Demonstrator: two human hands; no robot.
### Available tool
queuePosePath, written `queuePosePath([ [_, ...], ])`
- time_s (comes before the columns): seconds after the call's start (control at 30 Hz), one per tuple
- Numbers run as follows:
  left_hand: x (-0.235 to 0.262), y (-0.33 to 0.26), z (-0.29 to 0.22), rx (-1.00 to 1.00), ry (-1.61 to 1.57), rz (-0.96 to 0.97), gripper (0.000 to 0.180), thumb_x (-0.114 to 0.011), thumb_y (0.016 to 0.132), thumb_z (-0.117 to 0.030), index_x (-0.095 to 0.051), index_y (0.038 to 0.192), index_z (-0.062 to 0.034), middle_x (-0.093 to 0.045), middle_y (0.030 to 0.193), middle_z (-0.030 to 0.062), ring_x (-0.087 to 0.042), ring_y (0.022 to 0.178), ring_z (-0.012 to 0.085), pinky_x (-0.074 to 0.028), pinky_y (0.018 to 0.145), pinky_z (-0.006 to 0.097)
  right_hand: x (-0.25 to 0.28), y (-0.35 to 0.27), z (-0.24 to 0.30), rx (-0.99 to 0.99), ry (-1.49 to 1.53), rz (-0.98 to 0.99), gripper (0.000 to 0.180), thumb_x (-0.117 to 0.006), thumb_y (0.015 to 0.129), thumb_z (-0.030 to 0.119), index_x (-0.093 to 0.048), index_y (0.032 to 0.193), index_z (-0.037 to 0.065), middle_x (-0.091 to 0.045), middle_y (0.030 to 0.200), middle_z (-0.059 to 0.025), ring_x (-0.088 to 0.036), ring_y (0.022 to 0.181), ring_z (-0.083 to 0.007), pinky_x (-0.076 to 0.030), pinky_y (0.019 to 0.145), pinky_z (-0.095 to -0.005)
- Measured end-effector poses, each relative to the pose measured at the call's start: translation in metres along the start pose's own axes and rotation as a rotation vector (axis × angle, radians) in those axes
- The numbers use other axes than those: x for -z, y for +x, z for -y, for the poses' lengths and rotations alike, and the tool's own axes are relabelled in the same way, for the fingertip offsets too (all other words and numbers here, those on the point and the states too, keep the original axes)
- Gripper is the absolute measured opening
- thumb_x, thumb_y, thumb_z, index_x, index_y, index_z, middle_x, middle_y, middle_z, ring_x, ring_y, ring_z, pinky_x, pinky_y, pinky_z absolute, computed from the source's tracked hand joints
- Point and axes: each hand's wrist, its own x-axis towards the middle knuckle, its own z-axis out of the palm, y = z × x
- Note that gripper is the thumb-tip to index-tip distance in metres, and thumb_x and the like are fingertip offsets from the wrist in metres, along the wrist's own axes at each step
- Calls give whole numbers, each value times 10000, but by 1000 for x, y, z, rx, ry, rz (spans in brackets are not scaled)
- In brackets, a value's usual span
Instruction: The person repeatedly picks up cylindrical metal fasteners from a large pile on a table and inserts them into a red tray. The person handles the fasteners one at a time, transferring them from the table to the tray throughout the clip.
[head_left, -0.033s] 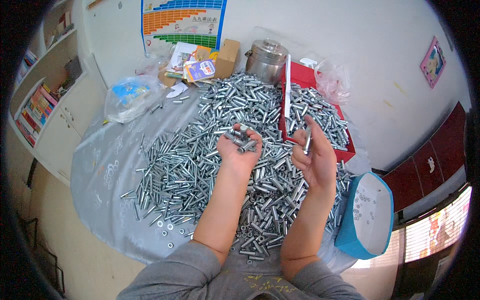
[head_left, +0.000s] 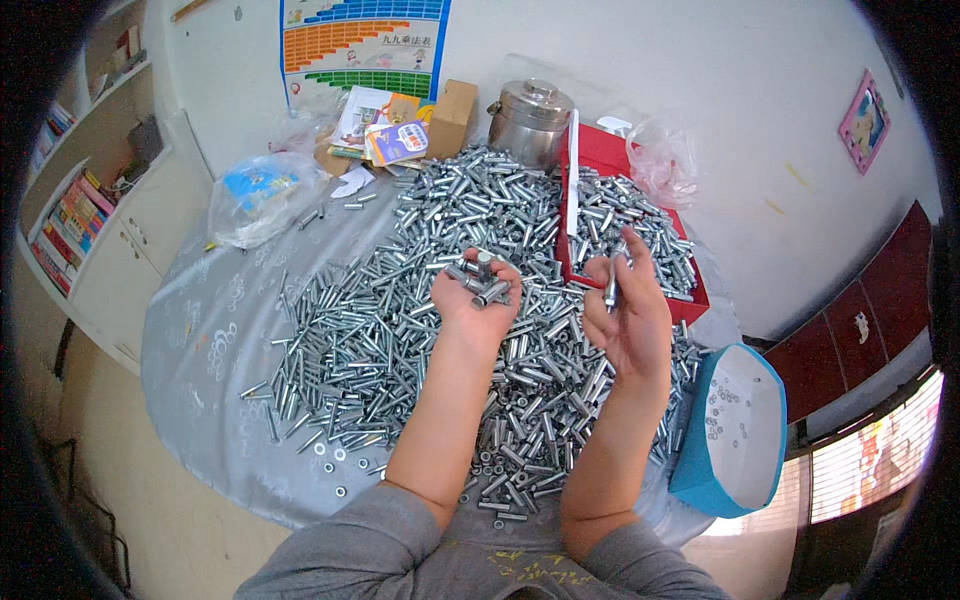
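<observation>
My left hand [head_left: 474, 312] is palm up above the pile, its fingers curled around several short silver metal bolts [head_left: 490, 294]. In my right hand [head_left: 638, 318] a single silver bolt [head_left: 611, 288] stands nearly upright between the thumb and fingers. The index finger points up beside it. Under both hands spreads a large heap of loose silver bolts [head_left: 350, 350]. Just beyond my right hand is a red box [head_left: 690, 309], heaped with more of the same bolts.
At the right edge of the round, grey-covered table [head_left: 200, 400] stands a blue box [head_left: 690, 470] with small nuts or washers inside. A steel pot [head_left: 530, 125], books [head_left: 397, 143] and a plastic bag [head_left: 262, 200] are at the back. Loose washers [head_left: 341, 491] lie near the front left.
The fingers of my right hand have shifted slightly around the bolt, which sits a little lower and further left. My left hand has barely moved.
</observation>
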Motion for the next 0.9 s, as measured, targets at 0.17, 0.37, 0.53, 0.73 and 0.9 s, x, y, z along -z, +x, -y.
queuePosePath([
  [0.17, -5, -6, 6, 7, -12, 19, 235, -325, 767, -212, -494, 653, -95, -470, 572, 33, -442, 505, 148, -392, 458, 258, 5, -6, -13, 128, 202, -91, 282, -397, 842, 238, -353, 1038, 39, -478, 778, -113, -469, 409, -184, -466, 376, -335],
  [0.37, -7, -8, 4, 27, 7, 50, 266, -285, 772, -259, -475, 669, -104, -457, 594, 42, -439, 509, 157, -372, 447, 261, 2, 3, -31, -33, 222, 18, 238, -487, 808, 206, -375, 898, 17, -391, 611, -10, -388, 457, -84, -313, 335, -211],
  [0.53, -5, -7, 2, -36, 43, 54, 230, -316, 764, -209, -472, 647, -88, -461, 564, 35, -439, 496, 158, -383, 443, 264, 2, 15, -39, 91, 119, -261, 144, -460, 818, 168, -394, 865, 49, -337, 546, 23, -264, 357, -33, -181, 291, -170],
  [0.73, -7, -5, -6, -4, -21, 42, 229, -318, 759, -223, -487, 655, -107, -488, 592, 26, -466, 520, 156, -399, 462, 281, 5, 12, -13, 298, 224, -216, 125, -457, 819, 179, -422, 732, 96, -261, 458, 53, -208, 316, -38, -146, 279, -193],
  [0.9, -9, -8, -8, -79, -20, -18, 264, -303, 779, -225, -457, 675, -38, -445, 569, 52, -438, 511, 167, -384, 461, 276, -9, 20, 60, 583, -83, -74, 317, -444, 800, 167, -288, 525, 142, -208, 454, 52, -203, 357, -59, -146, 330, -216],
])
